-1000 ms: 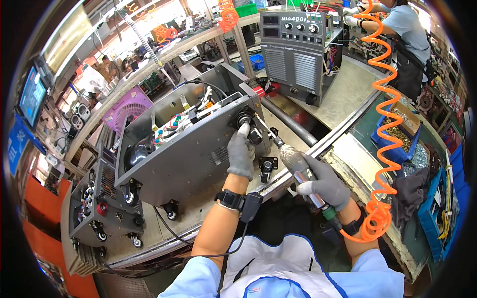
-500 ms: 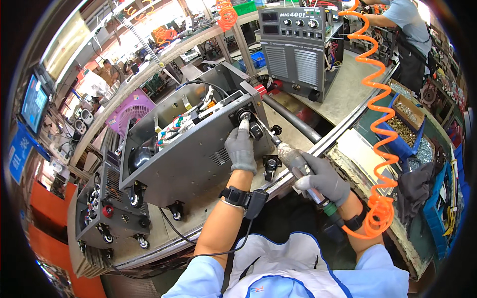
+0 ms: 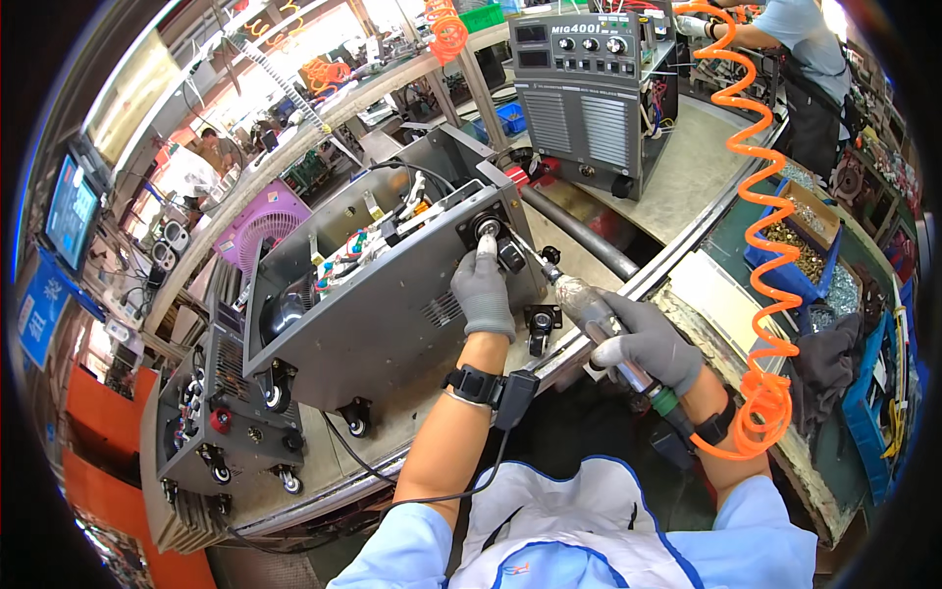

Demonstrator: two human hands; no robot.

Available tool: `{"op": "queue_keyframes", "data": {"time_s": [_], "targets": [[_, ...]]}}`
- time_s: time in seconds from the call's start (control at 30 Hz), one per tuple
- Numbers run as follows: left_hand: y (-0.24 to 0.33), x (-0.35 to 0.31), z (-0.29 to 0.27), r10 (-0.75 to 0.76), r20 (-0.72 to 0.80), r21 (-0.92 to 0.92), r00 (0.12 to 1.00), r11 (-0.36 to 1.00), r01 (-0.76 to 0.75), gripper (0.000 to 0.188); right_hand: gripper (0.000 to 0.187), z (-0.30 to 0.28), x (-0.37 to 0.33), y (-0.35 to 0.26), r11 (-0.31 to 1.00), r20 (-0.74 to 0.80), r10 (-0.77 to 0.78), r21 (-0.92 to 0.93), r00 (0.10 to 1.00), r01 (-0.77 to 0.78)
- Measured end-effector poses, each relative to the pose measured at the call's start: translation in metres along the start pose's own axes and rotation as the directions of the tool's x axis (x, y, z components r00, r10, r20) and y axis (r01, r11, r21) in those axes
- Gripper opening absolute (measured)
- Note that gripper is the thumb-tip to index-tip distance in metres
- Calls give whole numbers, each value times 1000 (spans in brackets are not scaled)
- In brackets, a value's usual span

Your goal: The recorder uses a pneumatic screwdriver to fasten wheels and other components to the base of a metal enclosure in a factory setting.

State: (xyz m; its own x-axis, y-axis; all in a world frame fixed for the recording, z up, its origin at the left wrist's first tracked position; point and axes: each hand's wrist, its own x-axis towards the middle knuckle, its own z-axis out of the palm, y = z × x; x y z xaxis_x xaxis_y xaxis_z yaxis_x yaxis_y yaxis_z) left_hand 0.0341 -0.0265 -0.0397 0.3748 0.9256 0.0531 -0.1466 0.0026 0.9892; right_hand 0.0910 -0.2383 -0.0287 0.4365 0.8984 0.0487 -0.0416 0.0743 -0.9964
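A grey metal machine casing [image 3: 383, 324] lies tilted on its side on the bench, with wiring showing inside. My left hand [image 3: 484, 294], in a grey glove, holds a black swivel caster [image 3: 511, 257] against the casing's right end, fingertips at its mount. In my right hand [image 3: 655, 346], also gloved, is an air screwdriver [image 3: 586, 306], fingers wrapped round its body. Its thin bit slants up and left toward the caster's mounting plate; whether it touches a screw I cannot tell. A loose caster [image 3: 540, 330] sits on the bench just below the bit.
An orange coiled air hose [image 3: 760, 196] runs up from the screwdriver. Blue bins [image 3: 800, 265] of small fasteners stand at right. A second welding machine [image 3: 579, 108] is behind, another casing [image 3: 235, 422] at left, near a purple fan [image 3: 260, 226]. A co-worker [image 3: 800, 49] stands far right.
The view has shifted slightly. Both hands keep their places at the caster and on the screwdriver, whose bit still points at the mounting plate. The co-worker's gloved hand has come into view.
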Motion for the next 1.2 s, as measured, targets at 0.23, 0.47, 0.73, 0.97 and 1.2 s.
{"op": "queue_keyframes", "data": {"time_s": [0.23, 0.47, 0.73, 0.97, 1.2], "targets": [[4, -5, 2, -37, 24, -114, 999, 993, 40, 28, 76, 3, -5, -14, 991, 12, 110, 70, 994, -110], [1, -3, 4, -23, 1, -95, 1000, 995, 23, 23, 74, 8, -6, -22, 985, 18, 113, 129, 993, -115], [3, -3, -1, 1, 29, -70, 1000, 998, 1, 27, 69, 16, -5, -29, 984, -36, 157, 94, 987, -153], [6, 1, -6, -24, 143, -45, 989, 998, 31, 31, 71, 13, -4, -18, 996, -45, 84, 47, 995, -82], [22, -2, -25, -188, 275, 17, 943, 981, 191, 28, 80, 16, -16, -31, 995, -63, 102, -8, 993, -102]]}}
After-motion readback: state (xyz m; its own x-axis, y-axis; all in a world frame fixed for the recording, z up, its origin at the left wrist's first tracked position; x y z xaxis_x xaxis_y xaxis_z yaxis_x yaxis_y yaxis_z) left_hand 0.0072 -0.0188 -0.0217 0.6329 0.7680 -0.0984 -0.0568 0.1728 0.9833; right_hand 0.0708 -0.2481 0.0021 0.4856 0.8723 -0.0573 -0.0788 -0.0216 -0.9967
